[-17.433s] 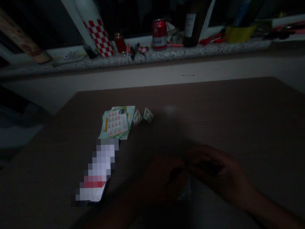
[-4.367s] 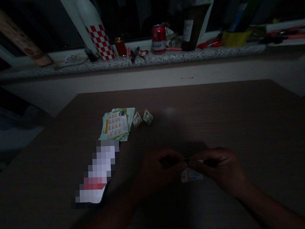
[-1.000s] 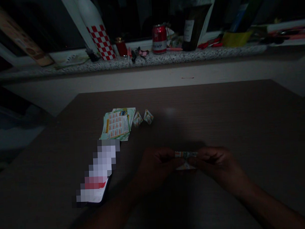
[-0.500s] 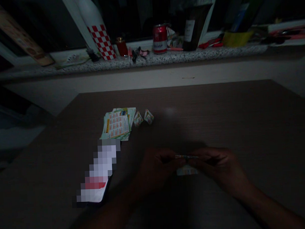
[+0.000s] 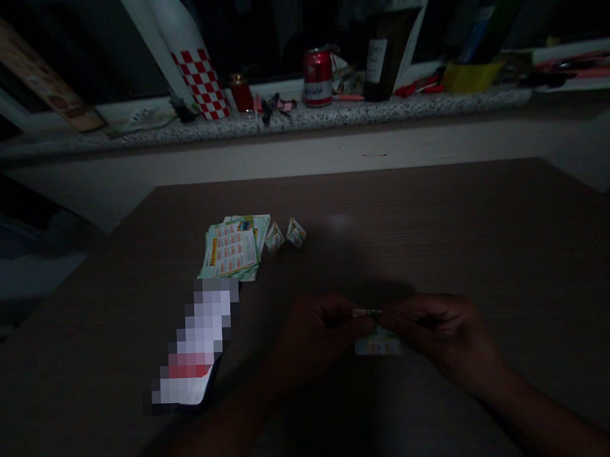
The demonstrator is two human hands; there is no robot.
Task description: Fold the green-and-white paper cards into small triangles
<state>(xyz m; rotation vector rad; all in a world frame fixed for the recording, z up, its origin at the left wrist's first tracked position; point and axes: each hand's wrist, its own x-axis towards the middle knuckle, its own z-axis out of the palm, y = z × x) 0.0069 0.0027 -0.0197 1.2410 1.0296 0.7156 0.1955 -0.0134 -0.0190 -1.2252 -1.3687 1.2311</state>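
Between my two hands is a small printed paper slip (image 5: 378,346), white and pale green with orange print, with a fold along its top edge. My left hand (image 5: 321,331) pinches its left side between thumb and fingers. The right side is pinched by my right hand (image 5: 431,327), the thumbs close together at the middle. Deep shadow hides the fingertips in part. Beyond my left hand lies a stack of similar printed slips (image 5: 230,250). Two small folded paper pieces, one (image 5: 274,237) by the stack and another (image 5: 296,233) to its right, rest on the table.
A lit phone (image 5: 194,352), its screen blurred out, lies on the wooden table (image 5: 459,223) left of my hands. Along the granite sill (image 5: 326,114) stand a checkered bottle (image 5: 200,79), a red can (image 5: 318,78), a dark bag (image 5: 386,59) and a yellow container (image 5: 472,76).
Over the last second the slip has tipped in my fingers, its lower part now showing further below my thumbs. Earlier its folded face was turned up. Stack, folded pieces and phone stay put.
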